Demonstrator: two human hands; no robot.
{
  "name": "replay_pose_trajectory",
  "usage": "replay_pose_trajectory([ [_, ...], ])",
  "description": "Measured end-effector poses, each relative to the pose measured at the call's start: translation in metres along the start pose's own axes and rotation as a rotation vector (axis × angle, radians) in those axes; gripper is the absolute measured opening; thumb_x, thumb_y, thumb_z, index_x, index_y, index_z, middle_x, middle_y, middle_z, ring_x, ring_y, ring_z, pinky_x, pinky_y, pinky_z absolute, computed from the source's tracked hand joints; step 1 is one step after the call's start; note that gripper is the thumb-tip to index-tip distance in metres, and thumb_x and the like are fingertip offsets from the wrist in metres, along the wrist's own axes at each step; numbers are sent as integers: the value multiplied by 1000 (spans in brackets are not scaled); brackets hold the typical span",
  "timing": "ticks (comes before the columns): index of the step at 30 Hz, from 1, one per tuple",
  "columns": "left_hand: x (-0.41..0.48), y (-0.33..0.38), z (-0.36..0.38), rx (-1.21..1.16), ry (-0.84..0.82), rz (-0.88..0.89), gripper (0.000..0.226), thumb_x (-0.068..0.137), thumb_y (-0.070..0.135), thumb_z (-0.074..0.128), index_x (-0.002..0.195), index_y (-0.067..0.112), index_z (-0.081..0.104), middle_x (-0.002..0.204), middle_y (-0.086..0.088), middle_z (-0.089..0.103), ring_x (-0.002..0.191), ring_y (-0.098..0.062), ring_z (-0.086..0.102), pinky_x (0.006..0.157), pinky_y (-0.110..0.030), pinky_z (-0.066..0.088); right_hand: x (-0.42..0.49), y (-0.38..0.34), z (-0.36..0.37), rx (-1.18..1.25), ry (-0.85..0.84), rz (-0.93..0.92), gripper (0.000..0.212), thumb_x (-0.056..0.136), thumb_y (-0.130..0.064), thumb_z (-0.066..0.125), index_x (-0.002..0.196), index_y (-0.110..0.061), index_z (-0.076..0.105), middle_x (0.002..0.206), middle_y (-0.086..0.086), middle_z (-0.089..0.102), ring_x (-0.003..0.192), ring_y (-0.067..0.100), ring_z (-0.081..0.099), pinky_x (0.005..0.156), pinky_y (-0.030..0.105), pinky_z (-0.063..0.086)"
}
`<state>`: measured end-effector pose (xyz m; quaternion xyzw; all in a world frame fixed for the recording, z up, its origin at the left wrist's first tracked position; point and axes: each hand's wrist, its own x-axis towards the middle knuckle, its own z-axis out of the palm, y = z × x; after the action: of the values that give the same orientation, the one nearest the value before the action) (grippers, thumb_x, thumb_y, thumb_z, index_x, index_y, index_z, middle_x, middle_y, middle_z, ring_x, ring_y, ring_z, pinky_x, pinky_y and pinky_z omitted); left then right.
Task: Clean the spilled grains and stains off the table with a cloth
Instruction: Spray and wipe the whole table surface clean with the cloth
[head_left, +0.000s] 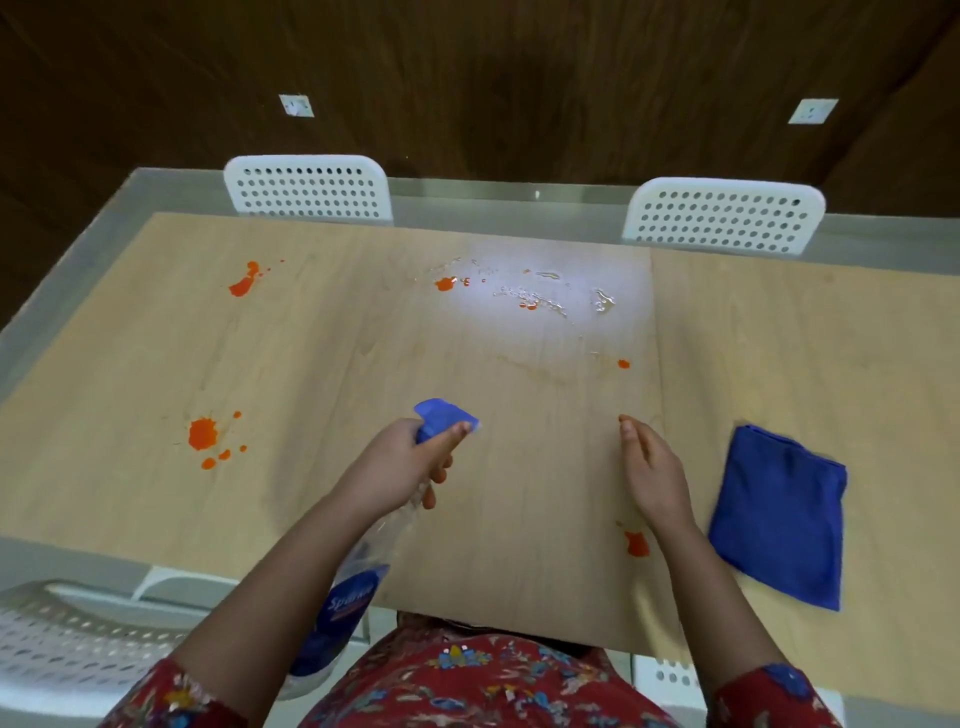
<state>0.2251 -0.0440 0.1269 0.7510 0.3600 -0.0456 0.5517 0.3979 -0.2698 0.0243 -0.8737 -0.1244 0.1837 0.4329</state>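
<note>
So from where I'm standing, the left hand (410, 457) is wrapped around the neck of a clear plastic spray bottle with a blue trigger head (441, 418), nozzle aimed out over the pale wood-grain table (363, 364). The right hand (655, 475) is empty, fingers loosely straight and together, hovering above the tabletop.

What matters for the next bit: the folded blue microfibre cloth (779, 514) lies flat on the table just to the right of that empty hand, near its wrist side, long axis running roughly away from the person and tilted a little. So the right hand is clearly the closer one; the left is busy and well apart from it.

Orange splatter stains (202, 435) sit far left and near left, more by a wet patch of droplets (545, 299) mid-table, plus one blob right beside the right wrist. I can't make out any grains.
</note>
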Motion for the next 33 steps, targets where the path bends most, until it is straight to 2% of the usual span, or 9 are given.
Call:
replay_pose_trajectory([
  [5, -8, 17, 34, 142, -251, 23, 45, 90, 53, 57, 83, 9, 62, 83, -4, 68, 52, -18, 61, 58, -30, 49, -22, 21, -18, 36, 76, 5, 45, 103, -40, 35, 136, -17, 53, 137, -3, 55, 122, 3, 44, 104, 24, 34],
  [10, -23, 9, 37, 242, -336, -34, 47, 88, 56, 57, 77, 10, 57, 77, -5, 66, 52, -18, 61, 60, -31, 48, -37, 20, -14, 46, 42, -41, 44, 102, -42, 34, 136, -21, 54, 136, -5, 56, 128, 8, 47, 102, 24, 37],
  [13, -29, -6, 21, 222, -271, -63, 46, 89, 53, 58, 81, 8, 61, 85, -7, 69, 53, -18, 62, 59, -31, 49, -47, 8, 2, -13, -85, -90, 47, 101, -47, 33, 138, -24, 51, 143, -5, 50, 137, 10, 39, 113, 35, 33],
  [15, -30, -21, 5, 206, -195, -93, 46, 90, 51, 59, 82, 5, 62, 85, -11, 69, 51, -20, 61, 56, -30, 48, -54, -4, 15, -63, -168, -134, 46, 101, -44, 34, 139, -24, 50, 145, -5, 47, 141, 10, 31, 116, 32, 26],
  [18, -29, -46, -28, 175, -34, -149, 47, 91, 47, 59, 75, 3, 58, 69, -12, 64, 46, -23, 59, 49, -27, 43, -59, -22, 36, -113, -238, -176, 47, 100, -45, 34, 139, -23, 51, 146, -5, 46, 142, 8, 28, 114, 28, 23],
  [21, -26, -61, -62, 117, 66, -163, 46, 90, 47, 60, 76, 3, 57, 68, -12, 63, 46, -25, 60, 52, -30, 45, -63, -37, 57, -133, -253, -193, 47, 100, -45, 34, 138, -23, 52, 146, -4, 48, 142, 8, 29, 113, 28, 25],
  [24, -19, -65, -86, 88, 112, -100, 44, 89, 49, 61, 80, 5, 60, 77, -10, 69, 48, -24, 62, 58, -33, 48, -62, -53, 77, -125, -252, -188, 44, 101, -41, 37, 137, -23, 54, 144, -5, 49, 141, 9, 32, 113, 28, 27],
  [29, 5, -60, -123, -192, 243, 43, 51, 83, 57, 62, 65, 10, 55, 60, -4, 57, 48, -24, 56, 58, -39, 47, -55, -81, 110, -155, -259, -191, 41, 102, -39, 40, 134, -20, 56, 137, -4, 56, 130, 12, 47, 106, 28, 36],
  [33, 22, -48, -146, -148, 301, 141, 40, 93, 49, 56, 76, 14, 61, 72, -4, 62, 49, -23, 59, 58, -35, 47, -53, -94, 133, -274, -319, -200, 44, 101, -44, 38, 136, -23, 53, 139, -6, 54, 128, 10, 48, 103, 27, 38],
])
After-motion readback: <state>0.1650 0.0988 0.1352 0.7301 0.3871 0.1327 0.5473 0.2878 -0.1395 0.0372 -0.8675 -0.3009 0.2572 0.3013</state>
